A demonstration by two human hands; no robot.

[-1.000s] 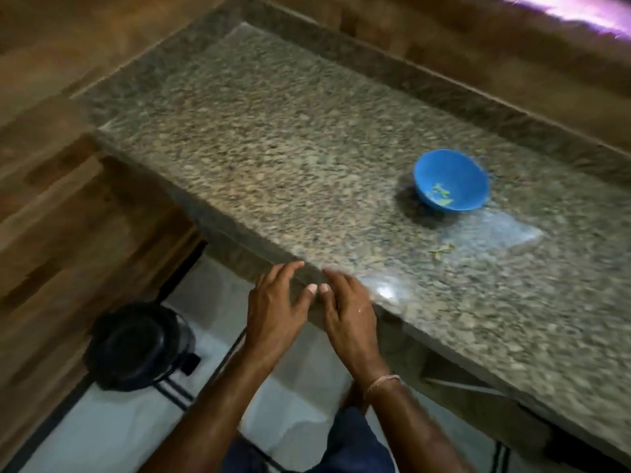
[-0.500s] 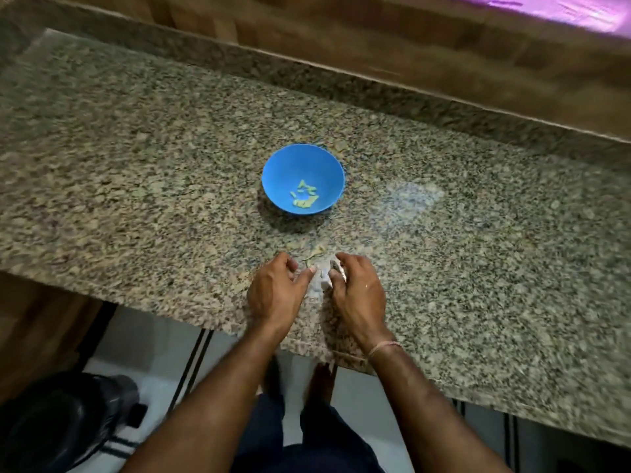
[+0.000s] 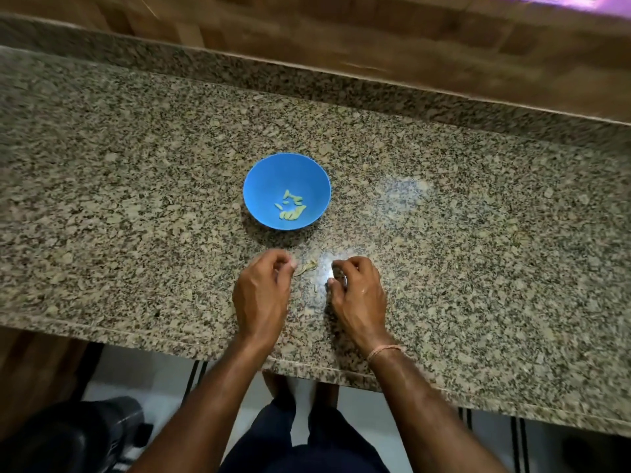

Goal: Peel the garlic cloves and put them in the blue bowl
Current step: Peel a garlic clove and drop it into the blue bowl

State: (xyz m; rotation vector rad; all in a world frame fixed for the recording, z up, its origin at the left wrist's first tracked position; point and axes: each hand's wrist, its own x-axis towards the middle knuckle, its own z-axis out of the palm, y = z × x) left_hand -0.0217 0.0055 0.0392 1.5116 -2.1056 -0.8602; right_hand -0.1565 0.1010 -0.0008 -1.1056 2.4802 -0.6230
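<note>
Round blue bowl [image 3: 266, 175] upright, pale peeled garlic cloves [image 3: 290, 213] clustered at bottom

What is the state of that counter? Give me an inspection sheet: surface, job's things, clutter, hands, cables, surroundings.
Surface: speckled granite counter, with a patch of glare to the right of the bowl.
Job's things: blue bowl upright on the counter, with several pale peeled cloves in its bottom.
Clutter: peel scraps on the counter between the hands.
Hands: left hand and right hand are apart, low over the counter's near edge, fingers curled; what they hold, if anything, cannot be made out.
Cables: nothing seen.
Surroundings: wooden wall behind the counter; dark object on the floor at lower left.
</note>
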